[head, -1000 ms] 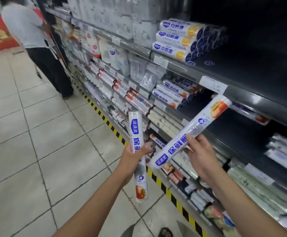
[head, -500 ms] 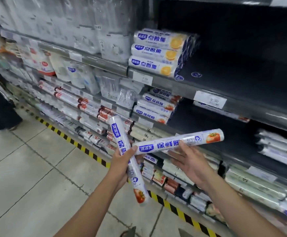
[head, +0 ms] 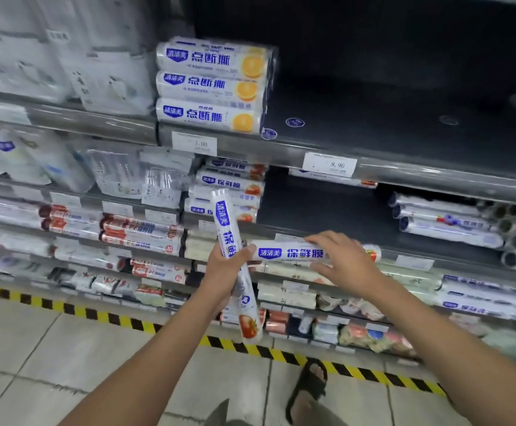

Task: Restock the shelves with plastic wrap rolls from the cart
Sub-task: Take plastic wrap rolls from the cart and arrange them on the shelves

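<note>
Vs half a sec ago, right hand (head: pixel 345 265) now grips the level roll (head: pixel 290 253) from above, at the shelf (head: pixel 327 210) lip; left hand (head: pixel 226 267) still grips upright roll (head: pixel 223 215) just beside.

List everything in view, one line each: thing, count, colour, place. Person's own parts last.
Near-upright white plastic wrap roll: one, white with blue print, held before the shelves.
Level white plastic wrap roll: one, white with blue print, held before the middle shelf's rail.
Orange-print wrap rolls: three facing, white, stacked on top shelf.
Strawberry-print wrap rolls: about four, white, stacked on middle shelf.
Paper price tags: two readable, white, shelf rail.
Striped hazard tape: one line, yellow-black, floor below shelves.
Black sandal: one, black, tiled floor.
Left hand: one, grips the near-upright roll.
Right hand: one, holds the level roll.
</note>
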